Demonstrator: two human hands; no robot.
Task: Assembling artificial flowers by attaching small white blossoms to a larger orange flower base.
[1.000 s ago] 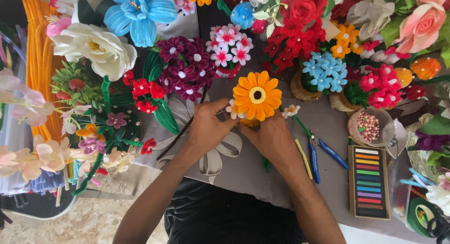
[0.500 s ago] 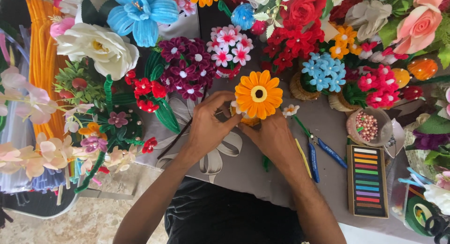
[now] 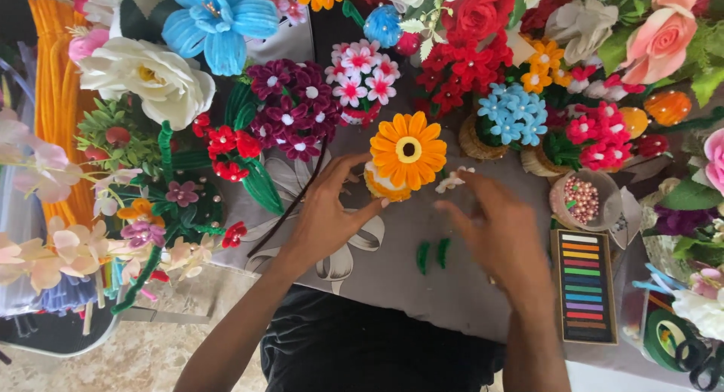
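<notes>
An orange pipe-cleaner flower [image 3: 408,152] with a dark centre stands in a small orange and white pot on the grey cloth [image 3: 392,279]. My left hand [image 3: 326,215] grips the pot from the left, thumb against its base. My right hand [image 3: 501,230] hovers blurred just right of the flower, fingers spread and holding nothing. A tiny white flower [image 3: 452,180] lies by the right hand's fingertips. Two small green leaf pieces [image 3: 433,254] rest on the cloth between my hands.
Many handmade flowers crowd the back and left: a blue bloom [image 3: 219,22], a white rose [image 3: 147,79], red clusters [image 3: 460,68]. A bowl of pink beads [image 3: 581,200], a pastel chalk box [image 3: 585,285] and scissors [image 3: 697,358] sit at right. Orange pipe cleaners [image 3: 53,98] hang at left.
My right hand has come off the flower pot and moved right, uncovering two green leaf pieces. My left hand still holds the pot.
</notes>
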